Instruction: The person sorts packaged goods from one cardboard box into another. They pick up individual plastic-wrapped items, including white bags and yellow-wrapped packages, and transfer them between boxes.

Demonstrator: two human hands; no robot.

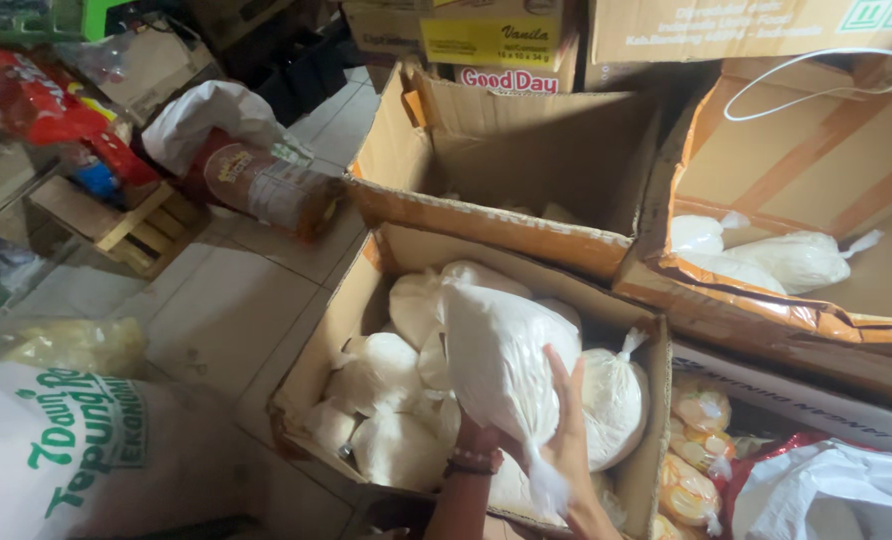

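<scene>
Both my hands hold one white plastic bag of white powder (496, 360) above an open cardboard box (351, 300). My left hand (478, 436), with a beaded bracelet on the wrist, is under the bag and mostly hidden by it. On the bag's right side lies my right hand (569, 428), fingers pointing up. The knotted end of the bag hangs down by my right wrist. Several more white bags of the same kind (381, 375) lie piled in the box beneath.
A second open box (526, 150) stands behind, and a third (796, 170) at the right holds white bags (781, 258). Yellow packets (691, 485) sit lower right. A large white sack (86, 450) lies lower left. On the tiled floor (236, 300) are a brown wrapped roll (266, 188) and a wooden pallet (136, 228).
</scene>
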